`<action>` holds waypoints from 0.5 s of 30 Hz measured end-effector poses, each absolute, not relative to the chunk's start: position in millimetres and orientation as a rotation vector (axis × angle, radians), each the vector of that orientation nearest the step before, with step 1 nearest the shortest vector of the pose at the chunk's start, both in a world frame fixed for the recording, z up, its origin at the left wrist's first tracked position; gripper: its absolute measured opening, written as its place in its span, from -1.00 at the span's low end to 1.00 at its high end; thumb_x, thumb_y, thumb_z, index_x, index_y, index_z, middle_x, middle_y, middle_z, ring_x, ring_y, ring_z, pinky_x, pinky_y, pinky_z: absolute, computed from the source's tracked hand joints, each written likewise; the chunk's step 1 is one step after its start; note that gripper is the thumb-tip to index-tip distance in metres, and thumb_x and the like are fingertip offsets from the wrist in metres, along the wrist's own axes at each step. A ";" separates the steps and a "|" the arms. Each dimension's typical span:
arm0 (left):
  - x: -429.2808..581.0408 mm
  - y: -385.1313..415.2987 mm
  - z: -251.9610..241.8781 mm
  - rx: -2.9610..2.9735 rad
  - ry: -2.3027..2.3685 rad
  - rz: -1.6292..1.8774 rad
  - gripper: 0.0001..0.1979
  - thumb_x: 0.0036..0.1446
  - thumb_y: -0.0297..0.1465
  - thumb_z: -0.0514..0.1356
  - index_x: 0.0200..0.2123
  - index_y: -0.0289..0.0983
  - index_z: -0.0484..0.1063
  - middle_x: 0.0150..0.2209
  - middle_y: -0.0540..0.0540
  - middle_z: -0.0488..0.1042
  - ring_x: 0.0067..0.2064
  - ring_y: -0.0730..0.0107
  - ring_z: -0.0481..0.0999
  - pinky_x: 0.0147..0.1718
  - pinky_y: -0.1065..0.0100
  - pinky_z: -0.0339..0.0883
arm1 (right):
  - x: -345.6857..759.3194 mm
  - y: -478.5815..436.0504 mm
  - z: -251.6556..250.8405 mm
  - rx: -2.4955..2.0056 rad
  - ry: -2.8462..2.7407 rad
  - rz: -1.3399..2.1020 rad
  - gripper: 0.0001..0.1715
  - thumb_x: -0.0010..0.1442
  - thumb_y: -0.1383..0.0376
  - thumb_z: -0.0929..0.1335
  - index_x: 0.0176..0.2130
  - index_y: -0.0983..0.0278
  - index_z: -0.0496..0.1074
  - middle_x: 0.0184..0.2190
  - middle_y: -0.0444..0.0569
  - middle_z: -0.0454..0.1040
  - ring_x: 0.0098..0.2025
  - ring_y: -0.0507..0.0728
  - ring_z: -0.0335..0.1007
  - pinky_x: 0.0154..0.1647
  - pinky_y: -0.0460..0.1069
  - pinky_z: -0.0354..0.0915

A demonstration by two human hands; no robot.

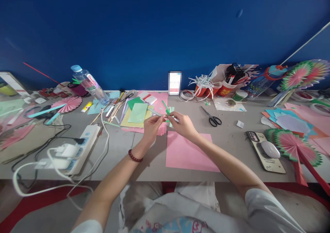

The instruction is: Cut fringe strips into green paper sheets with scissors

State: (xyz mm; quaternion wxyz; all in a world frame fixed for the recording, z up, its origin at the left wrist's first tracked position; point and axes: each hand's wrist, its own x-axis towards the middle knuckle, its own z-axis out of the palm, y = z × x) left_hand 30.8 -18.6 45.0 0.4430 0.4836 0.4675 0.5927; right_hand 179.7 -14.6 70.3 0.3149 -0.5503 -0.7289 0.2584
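Above the work area my left hand (pixel 152 125) pinches a thin pale strip (pixel 155 112) that sticks out to the upper left of its fingertips. My right hand (pixel 183 123) is closed in a pinch right beside the left fingertips, at the other end of the same strip; its exact hold is partly hidden. Narrow green paper strips (pixel 165 106) lie just behind my fingers. Below my hands a pink paper sheet (pixel 189 157) lies flat, partly under my right forearm. To the left is a stack of coloured paper with a light green sheet (pixel 138 113) on top.
Black-handled scissors (pixel 214 120) lie right of my hands. A phone (pixel 266 157) bears a white mouse (pixel 270 149). Red paper cups (pixel 227 89) stand by the wall. A power strip (pixel 84 147) with cables and a leaning bottle (pixel 90 85) are at left, a folded fan (pixel 296 147) at right.
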 end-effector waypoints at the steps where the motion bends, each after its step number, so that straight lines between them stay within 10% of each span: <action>1: 30.4 -18.4 45.0 1.202 1.150 1.462 -0.74 -0.05 -0.16 0.32 -0.51 -0.26 0.56 -0.51 -0.07 0.51 -0.38 0.36 0.47 -0.32 0.33 0.36 | 180.1 -14.1 70.6 -1.449 -1.917 0.678 -0.69 0.24 0.11 0.22 -0.27 0.18 0.47 -0.53 -0.13 0.40 -0.54 0.04 0.17 -0.47 -0.09 0.03; 15: 30.7 -14.1 32.7 1.250 1.106 1.440 -0.77 -0.07 -0.24 0.35 -0.32 -0.22 0.58 -0.32 -0.08 0.53 -0.28 0.36 0.47 -0.25 0.34 0.35 | 182.3 -9.2 64.0 -1.394 -1.891 0.733 -0.68 0.24 0.12 0.23 -0.25 0.20 0.50 -0.46 -0.10 0.48 -0.47 0.05 0.25 -0.41 -0.09 0.10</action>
